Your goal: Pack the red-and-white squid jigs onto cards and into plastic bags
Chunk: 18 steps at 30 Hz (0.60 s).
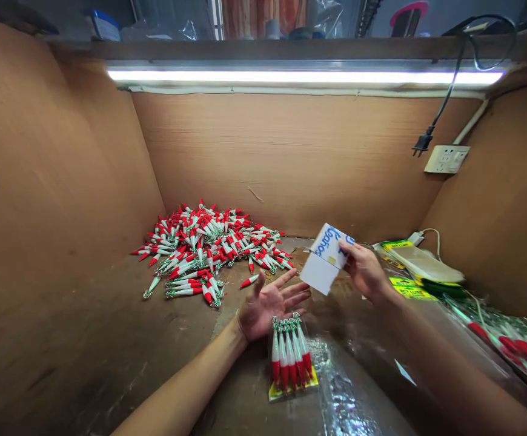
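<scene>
My right hand (366, 272) pinches a white card (322, 275) with blue handwriting between thumb and fingers, holding it tilted above the table. Palm up and fingers spread, my left hand (270, 306) is just left of the card and holds nothing. Right below that palm lies a clear packet (293, 357) with several red-and-white fishing lures side by side and a yellow strip at its lower end. A big heap of loose red-and-white lures (209, 239) with green-and-white ends spreads behind my left hand. One single lure (249, 281) lies apart near my left thumb.
At the right are plastic sleeves with yellow labels (409, 287) and a pile of filled lure packets (513, 345). A black plug (422, 142) dangles by the wall socket (447, 159). Wooden panels (263, 151) enclose the table beneath a tube light (304, 77).
</scene>
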### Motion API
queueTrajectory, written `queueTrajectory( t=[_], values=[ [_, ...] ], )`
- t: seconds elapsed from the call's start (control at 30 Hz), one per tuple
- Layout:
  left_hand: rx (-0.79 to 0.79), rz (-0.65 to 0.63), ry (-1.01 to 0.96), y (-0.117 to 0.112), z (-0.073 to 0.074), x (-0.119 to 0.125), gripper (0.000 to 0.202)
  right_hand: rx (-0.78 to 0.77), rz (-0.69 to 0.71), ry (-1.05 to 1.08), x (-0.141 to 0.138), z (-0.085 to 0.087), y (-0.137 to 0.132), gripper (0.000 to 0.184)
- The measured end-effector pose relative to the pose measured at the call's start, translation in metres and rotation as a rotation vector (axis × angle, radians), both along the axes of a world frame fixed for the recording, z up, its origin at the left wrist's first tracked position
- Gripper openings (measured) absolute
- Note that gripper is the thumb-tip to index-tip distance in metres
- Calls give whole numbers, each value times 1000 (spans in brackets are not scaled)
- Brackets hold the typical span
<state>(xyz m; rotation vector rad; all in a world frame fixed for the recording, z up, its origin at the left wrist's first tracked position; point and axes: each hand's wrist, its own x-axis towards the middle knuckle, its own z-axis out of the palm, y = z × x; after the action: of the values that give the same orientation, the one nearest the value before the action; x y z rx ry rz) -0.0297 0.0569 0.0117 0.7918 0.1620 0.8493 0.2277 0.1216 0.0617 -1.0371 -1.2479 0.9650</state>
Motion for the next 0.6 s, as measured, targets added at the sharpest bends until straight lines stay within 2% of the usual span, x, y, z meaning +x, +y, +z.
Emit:
queueTrajectory(
  t=[0.1,0.13,0.17,0.2,0.3,0.37,0.47,0.53,0.6],
  values=[
    [-46,19,-38,4,-3,0,85,69,-340,-316,36,-20,-7,66],
    [-65,30,-42,4,-3,1,83,125,-393,-393,40,-25,-13,68],
    [-85,43,-43,4,-4,3,82,171,-377,-456,39,-31,-21,66],
    [-105,61,-44,3,-4,5,81,190,-305,-512,34,-35,-30,60],
    [-148,96,-49,-1,-3,13,79,108,96,-544,1,-48,-56,48],
    [-156,89,-56,-4,-1,18,78,96,235,-523,-22,-54,-66,43],
    [-154,99,-56,-7,2,22,76,93,242,-410,-37,-60,-69,34],
    [-157,129,-6,-8,2,21,75,47,200,-282,-33,-62,-66,36],
    [-148,123,162,-8,0,19,72,-9,158,-160,-21,-61,-64,38]
  ],
)
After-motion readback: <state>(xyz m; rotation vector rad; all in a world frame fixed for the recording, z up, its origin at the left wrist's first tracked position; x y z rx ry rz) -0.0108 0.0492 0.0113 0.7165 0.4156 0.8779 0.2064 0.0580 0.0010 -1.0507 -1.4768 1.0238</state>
